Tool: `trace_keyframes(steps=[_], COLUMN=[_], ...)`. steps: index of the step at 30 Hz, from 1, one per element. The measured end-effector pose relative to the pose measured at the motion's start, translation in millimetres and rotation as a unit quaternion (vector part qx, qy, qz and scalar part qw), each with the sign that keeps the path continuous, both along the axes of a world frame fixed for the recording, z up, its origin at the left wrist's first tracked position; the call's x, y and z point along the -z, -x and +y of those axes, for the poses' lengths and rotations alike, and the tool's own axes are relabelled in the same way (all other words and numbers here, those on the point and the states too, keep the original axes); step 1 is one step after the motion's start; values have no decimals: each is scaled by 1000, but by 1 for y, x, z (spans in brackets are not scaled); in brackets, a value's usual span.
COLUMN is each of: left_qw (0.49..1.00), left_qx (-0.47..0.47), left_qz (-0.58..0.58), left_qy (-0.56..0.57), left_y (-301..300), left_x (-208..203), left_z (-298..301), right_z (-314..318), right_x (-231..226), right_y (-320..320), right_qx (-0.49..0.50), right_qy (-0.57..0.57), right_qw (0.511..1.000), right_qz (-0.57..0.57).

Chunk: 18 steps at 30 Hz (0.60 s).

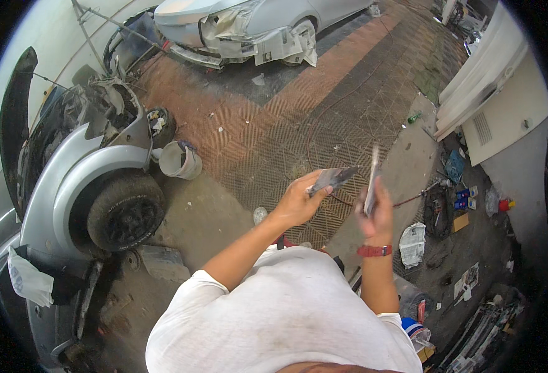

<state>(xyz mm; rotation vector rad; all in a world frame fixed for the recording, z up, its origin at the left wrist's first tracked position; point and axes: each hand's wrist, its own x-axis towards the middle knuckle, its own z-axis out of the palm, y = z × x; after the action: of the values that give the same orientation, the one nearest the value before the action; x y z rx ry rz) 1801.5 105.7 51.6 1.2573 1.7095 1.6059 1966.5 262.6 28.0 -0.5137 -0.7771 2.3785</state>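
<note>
Flat grey spreader blade (333, 178) pinched at its near end in the left hand (299, 202), fingers curled shut around it, blade pointing away to the right and slightly up, held in the air above the patterned brick floor (267, 133). Second thin flat blade (372, 180), seen almost edge-on and standing nearly upright, gripped at its lower end by the right hand (376, 217), fingers closed on it. Tips of the two blades close together, the left one reaching toward the face of the right one; touching or just apart, cannot tell, since the upright blade is blurred. Red band (374, 250) on the right wrist. Both forearms raised from a white, smudged shirt (286, 311).

Off to the left, a silver car (93, 161) with bonnet up and front wheel (126, 211) bare, well apart from the hands. White bucket (179, 160) just beside that car's front corner. Further away at the top, another silver car (249, 25) masked with newspaper. Thin red hose (323, 118) curving over the floor beneath the hands. To the right, crumpled newspaper (413, 244) and scattered tools and cans along the white wall (510, 118).
</note>
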Motion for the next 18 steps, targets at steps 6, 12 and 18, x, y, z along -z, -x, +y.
trace_keyframes(steps=[6, 12, 18], left_qw=[966, 934, 939], left_qx=[114, 116, 48], left_qz=[-102, -323, -339], left_qy=[207, 95, 21], left_y=[-4, -9, 12], left_x=[-21, 16, 21], left_z=[9, 5, 7], right_z=[-14, -5, -35], right_x=[-6, -9, -6], right_y=[10, 6, -6], right_qx=[96, 52, -60], right_qy=[-417, -237, -153], right_qw=[874, 949, 984], right_qz=[-229, -203, -73])
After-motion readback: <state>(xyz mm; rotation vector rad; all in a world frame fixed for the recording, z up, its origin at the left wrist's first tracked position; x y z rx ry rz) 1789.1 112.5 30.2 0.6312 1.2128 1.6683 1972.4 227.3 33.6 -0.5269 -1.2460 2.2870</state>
